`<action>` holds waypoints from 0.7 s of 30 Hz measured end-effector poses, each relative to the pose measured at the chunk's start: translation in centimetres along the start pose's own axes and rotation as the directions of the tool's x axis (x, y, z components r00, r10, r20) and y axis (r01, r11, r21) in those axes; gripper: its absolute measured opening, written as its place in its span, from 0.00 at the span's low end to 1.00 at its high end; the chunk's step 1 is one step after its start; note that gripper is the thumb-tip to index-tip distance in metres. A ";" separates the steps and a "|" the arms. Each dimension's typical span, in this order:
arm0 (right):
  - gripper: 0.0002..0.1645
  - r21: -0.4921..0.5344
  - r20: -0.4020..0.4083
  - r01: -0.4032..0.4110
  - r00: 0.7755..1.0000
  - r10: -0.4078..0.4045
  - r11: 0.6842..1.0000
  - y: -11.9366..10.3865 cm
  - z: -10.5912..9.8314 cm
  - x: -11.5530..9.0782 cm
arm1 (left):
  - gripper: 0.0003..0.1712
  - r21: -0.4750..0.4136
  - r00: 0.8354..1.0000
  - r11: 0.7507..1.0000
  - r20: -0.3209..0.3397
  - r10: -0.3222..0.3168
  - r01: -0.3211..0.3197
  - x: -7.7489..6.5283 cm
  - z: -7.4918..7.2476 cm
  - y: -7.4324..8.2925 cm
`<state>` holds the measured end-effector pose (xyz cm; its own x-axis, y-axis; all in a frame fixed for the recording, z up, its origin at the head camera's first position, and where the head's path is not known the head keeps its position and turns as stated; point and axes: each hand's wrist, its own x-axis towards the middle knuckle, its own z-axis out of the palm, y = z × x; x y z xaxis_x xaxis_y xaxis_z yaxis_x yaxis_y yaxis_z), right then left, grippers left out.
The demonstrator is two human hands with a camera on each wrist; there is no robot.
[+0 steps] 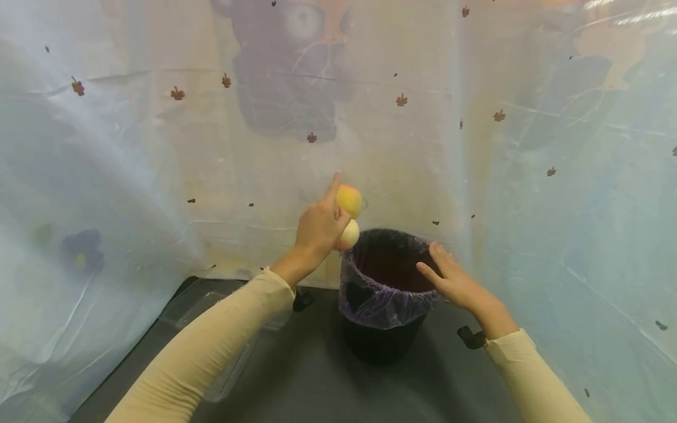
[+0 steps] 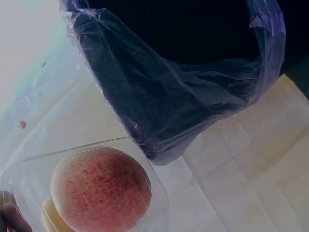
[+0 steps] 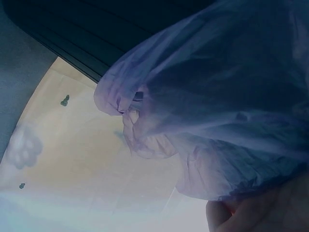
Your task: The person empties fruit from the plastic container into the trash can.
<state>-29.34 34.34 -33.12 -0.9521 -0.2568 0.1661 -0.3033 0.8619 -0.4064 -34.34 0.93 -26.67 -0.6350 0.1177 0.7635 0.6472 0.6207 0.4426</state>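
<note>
My left hand (image 1: 317, 226) grips a clear plastic container (image 2: 111, 144) by its side, left of the bin's rim. Round yellow-and-red fruits that look like apples (image 1: 349, 201) show beyond the fingers. In the left wrist view, a red-speckled apple (image 2: 101, 188) lies behind the clear plastic, with part of a yellower one beside it. A black bin (image 1: 381, 341) lined with a thin purple bag (image 1: 388, 305) stands upright. On the bin's right rim rests my right hand (image 1: 457, 279), fingers extended and thumb apart, touching the bag.
On the dark table (image 1: 296, 376), at the left, lies more clear plastic packaging (image 1: 227, 376), partly behind the left sleeve. Black clips (image 1: 471, 338) sit at the table's back edge. Printed plastic sheeting (image 1: 402, 147) hangs behind and at both sides.
</note>
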 end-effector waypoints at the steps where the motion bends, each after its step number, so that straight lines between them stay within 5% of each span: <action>1: 0.54 -0.002 0.002 -0.002 1.000 0.002 1.000 0.0 0.0 0.0 | 0.51 0.013 1.000 1.000 -0.001 0.012 -0.012 0.0 0.1 0.1; 21: 0.53 0.005 -0.015 -0.005 1.000 0.005 1.000 0.3 0.3 0.1 | 0.46 0.138 0.979 0.971 -0.036 0.201 -0.195 -0.6 1.2 0.4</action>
<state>-29.54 34.40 -33.51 -0.9529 -0.2461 0.1775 -0.2990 0.8610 -0.4114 -34.23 2.03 -27.54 -0.4762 0.2124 0.8533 0.6938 0.6870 0.2162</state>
